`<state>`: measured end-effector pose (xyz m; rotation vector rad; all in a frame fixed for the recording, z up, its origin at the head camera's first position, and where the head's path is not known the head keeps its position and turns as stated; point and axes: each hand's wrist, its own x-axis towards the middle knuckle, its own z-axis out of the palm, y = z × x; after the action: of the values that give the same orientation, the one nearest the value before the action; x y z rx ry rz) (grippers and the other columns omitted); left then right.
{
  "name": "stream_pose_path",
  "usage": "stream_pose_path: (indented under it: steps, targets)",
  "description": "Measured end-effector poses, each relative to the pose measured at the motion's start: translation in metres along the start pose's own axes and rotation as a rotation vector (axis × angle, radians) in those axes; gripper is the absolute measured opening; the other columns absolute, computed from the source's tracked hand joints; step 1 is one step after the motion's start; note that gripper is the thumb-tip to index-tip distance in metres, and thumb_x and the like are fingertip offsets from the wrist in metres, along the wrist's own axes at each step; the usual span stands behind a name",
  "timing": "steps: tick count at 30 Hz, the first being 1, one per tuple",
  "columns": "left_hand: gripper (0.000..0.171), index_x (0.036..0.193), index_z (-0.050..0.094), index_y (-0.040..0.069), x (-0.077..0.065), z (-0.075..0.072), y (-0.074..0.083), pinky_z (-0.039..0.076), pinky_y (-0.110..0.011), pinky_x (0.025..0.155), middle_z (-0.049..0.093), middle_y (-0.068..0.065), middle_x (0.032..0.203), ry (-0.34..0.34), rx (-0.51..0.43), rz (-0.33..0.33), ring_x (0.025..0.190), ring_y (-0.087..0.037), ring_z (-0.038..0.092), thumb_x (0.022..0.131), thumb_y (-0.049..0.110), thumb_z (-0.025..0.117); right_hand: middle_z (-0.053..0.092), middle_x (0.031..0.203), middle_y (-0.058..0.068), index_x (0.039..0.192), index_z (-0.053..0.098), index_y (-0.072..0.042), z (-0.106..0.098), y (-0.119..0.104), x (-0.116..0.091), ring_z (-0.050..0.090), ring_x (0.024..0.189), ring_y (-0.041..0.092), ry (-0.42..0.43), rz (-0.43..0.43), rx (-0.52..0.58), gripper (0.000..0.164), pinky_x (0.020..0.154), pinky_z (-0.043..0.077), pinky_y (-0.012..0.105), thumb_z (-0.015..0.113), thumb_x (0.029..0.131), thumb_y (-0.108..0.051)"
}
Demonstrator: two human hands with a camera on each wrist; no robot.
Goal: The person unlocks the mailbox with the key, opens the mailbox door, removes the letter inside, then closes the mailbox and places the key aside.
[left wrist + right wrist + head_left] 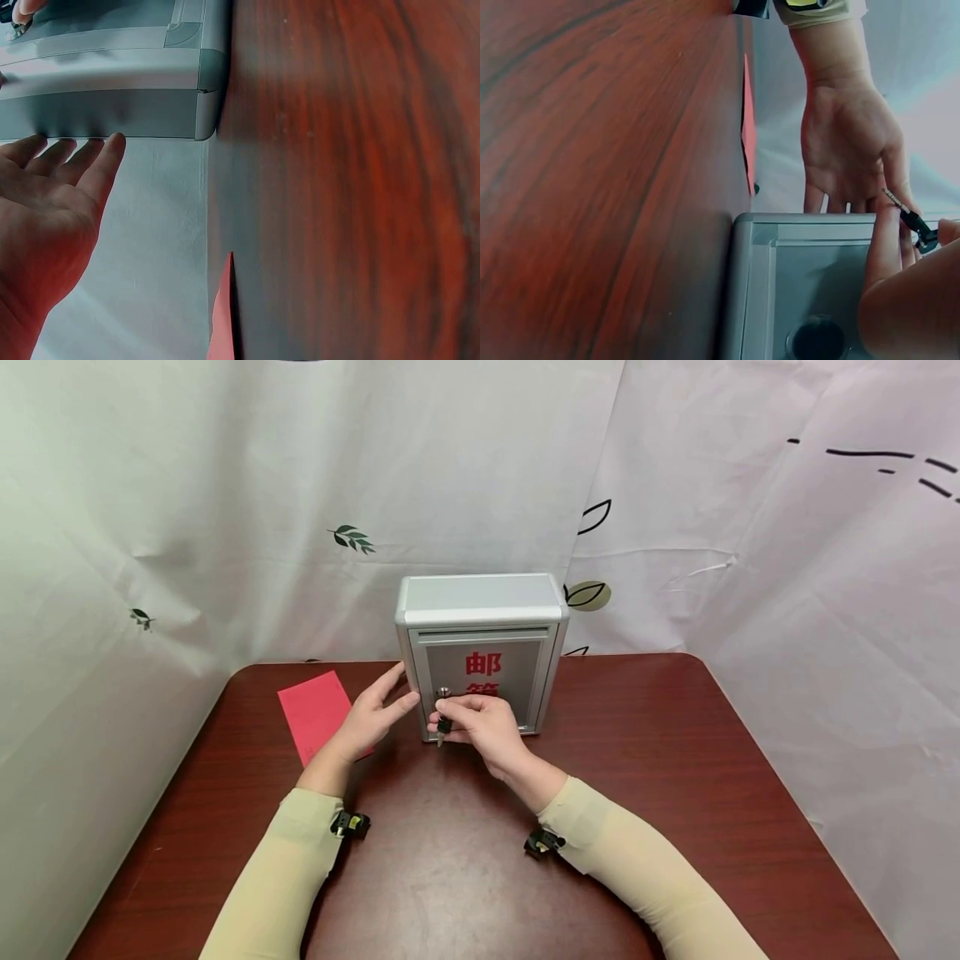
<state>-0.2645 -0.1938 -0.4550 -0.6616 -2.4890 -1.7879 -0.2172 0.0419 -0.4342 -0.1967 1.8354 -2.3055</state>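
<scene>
A silver metal mailbox (480, 597) with red characters stands upright at the back of the table. My left hand (371, 714) lies along its left side, fingers extended; the left wrist view shows the fingertips (112, 142) right at the box's edge. In front of the door, my right hand (483, 722) pinches a key at the round lock (443, 692). A second key with a black head (444, 727) dangles below those fingers, and it also shows in the right wrist view, the key (919, 229) beside the fingers. The tip of the pinched key is hidden.
A red envelope (315, 710) lies on the dark wooden table (637, 760) at the left, partly behind my left wrist. White patterned cloth (480, 468) hangs close behind the mailbox and along both sides.
</scene>
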Motion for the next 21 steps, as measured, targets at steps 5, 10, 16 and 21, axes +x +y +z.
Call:
stream_pose_path:
  steps: [5,10,16,21]
  targets:
    - [0.07,0.174,0.036,0.006,0.0,0.0,0.001,0.031,-0.064,0.13,0.042,-0.018,0.175,-0.003,0.008,-0.001,0.163,-0.034,0.035,0.112,0.013,0.067,0.082,0.105,0.021,0.117,0.079,0.01,0.002,-0.002,0.0,0.083,0.092,0.023,0.021,0.003,0.007,0.026,0.084,0.068,0.04,0.083,0.102,-0.012]
    - [0.071,0.174,0.036,0.006,0.0,-0.001,0.003,0.03,-0.062,0.131,0.041,-0.019,0.175,-0.006,0.016,-0.008,0.164,-0.035,0.033,0.111,0.015,0.068,0.083,0.101,0.02,0.115,0.078,0.008,0.004,-0.002,0.001,0.083,0.085,0.018,0.067,-0.002,-0.028,0.027,0.081,0.068,0.039,0.086,0.099,-0.013]
    - [0.071,0.174,0.036,0.006,0.0,-0.001,0.003,0.028,-0.062,0.132,0.04,-0.017,0.176,-0.007,0.016,-0.004,0.165,-0.034,0.031,0.111,0.014,0.068,0.084,0.093,0.012,0.112,0.083,0.001,0.007,-0.009,-0.005,0.083,0.085,0.02,0.144,-0.052,-0.243,0.029,0.08,0.067,0.037,0.089,0.098,-0.023]
    - [0.071,0.174,0.037,0.007,0.0,-0.001,0.003,0.028,-0.062,0.132,0.039,-0.018,0.176,-0.003,0.022,-0.007,0.166,-0.034,0.03,0.111,0.014,0.068,0.084,0.084,-0.001,0.11,0.085,-0.007,0.007,-0.011,-0.008,0.08,0.083,0.015,0.183,-0.114,-0.479,0.031,0.071,0.059,0.031,0.089,0.097,-0.035]
